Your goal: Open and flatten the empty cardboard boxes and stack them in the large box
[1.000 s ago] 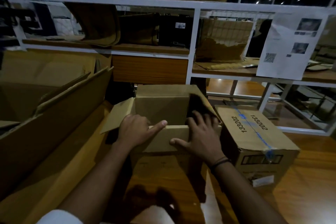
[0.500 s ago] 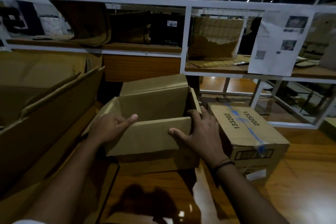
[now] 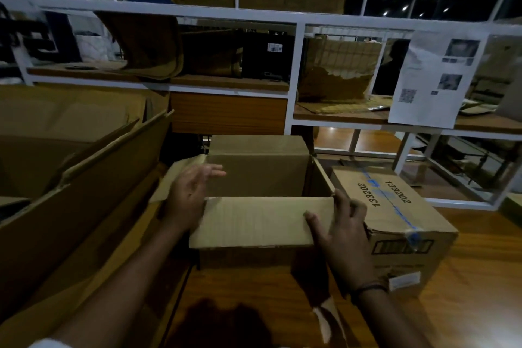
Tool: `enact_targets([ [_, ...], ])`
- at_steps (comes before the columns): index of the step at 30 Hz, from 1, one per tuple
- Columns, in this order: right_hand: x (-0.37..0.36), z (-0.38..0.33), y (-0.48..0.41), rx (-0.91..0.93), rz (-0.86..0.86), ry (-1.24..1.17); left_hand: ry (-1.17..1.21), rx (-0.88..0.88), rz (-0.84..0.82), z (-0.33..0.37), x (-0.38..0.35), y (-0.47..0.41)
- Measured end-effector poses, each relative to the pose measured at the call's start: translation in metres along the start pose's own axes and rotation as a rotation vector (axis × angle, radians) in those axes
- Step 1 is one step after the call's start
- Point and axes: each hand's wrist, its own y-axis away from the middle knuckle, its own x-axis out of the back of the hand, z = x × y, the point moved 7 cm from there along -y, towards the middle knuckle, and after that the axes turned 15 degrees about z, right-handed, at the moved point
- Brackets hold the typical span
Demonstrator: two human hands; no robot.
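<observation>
An empty brown cardboard box (image 3: 254,178) stands open on the wooden floor in front of me, its top flaps spread. My right hand (image 3: 340,230) grips the right end of the near flap (image 3: 254,220), thumb on its face and fingers over its edge. My left hand (image 3: 189,195) rests at the box's left side by the left flap, fingers spread and reaching over the opening, holding nothing that I can see. The large box (image 3: 84,178) lies on my left, open, with long flaps.
A taped cardboard box (image 3: 395,215) marked 133202 stands right against the open box. A white metal rack (image 3: 295,70) with wooden shelves, cardboard pieces and a hanging paper sheet (image 3: 435,79) stands behind. Bare wooden floor (image 3: 466,291) lies to the right.
The box has been pulled nearer and its near flap folded outward toward me. My left hand has let go of the flap and opened; my right hand has slid to the flap's right end.
</observation>
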Motion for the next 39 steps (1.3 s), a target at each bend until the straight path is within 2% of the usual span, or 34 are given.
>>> enact_targets([
  [2,0.006,-0.002,0.007,-0.137,0.023,-0.258,-0.015,-0.047,0.216,0.001,0.027,0.014],
  [4,0.015,-0.009,0.008,-0.245,0.055,-0.522,-0.044,-0.034,0.313,-0.01,0.044,0.034],
  [7,0.025,-0.02,-0.004,-0.332,0.12,-0.879,-0.044,0.053,0.32,-0.029,0.05,0.061],
  [9,0.029,-0.03,-0.016,-0.314,0.155,-0.949,-0.074,0.091,0.29,-0.036,0.046,0.074],
  [13,0.013,-0.036,-0.033,-0.166,0.127,-0.62,-0.181,0.05,0.201,-0.036,0.029,0.084],
  [16,-0.007,-0.032,-0.027,-0.049,0.066,-0.411,-0.137,0.181,0.073,-0.043,0.017,0.094],
  [18,-0.008,-0.036,-0.014,0.082,0.14,-0.284,-0.103,0.237,-0.008,-0.045,0.012,0.101],
  [20,-0.007,-0.037,0.006,0.182,0.27,-0.166,-0.091,0.207,-0.052,-0.044,0.01,0.105],
  [22,-0.013,-0.027,0.026,0.087,0.316,-0.182,-0.052,0.2,-0.082,-0.045,0.008,0.108],
  [25,-0.033,-0.003,0.05,-0.074,0.253,-0.189,-0.03,0.216,-0.117,-0.049,0.007,0.114],
  [30,-0.052,0.013,0.057,0.003,0.09,-0.137,-0.083,0.235,-0.252,-0.053,0.0,0.124],
  [39,-0.051,0.016,0.031,0.047,-0.01,-0.148,-0.172,0.194,-0.214,-0.036,-0.012,0.116],
])
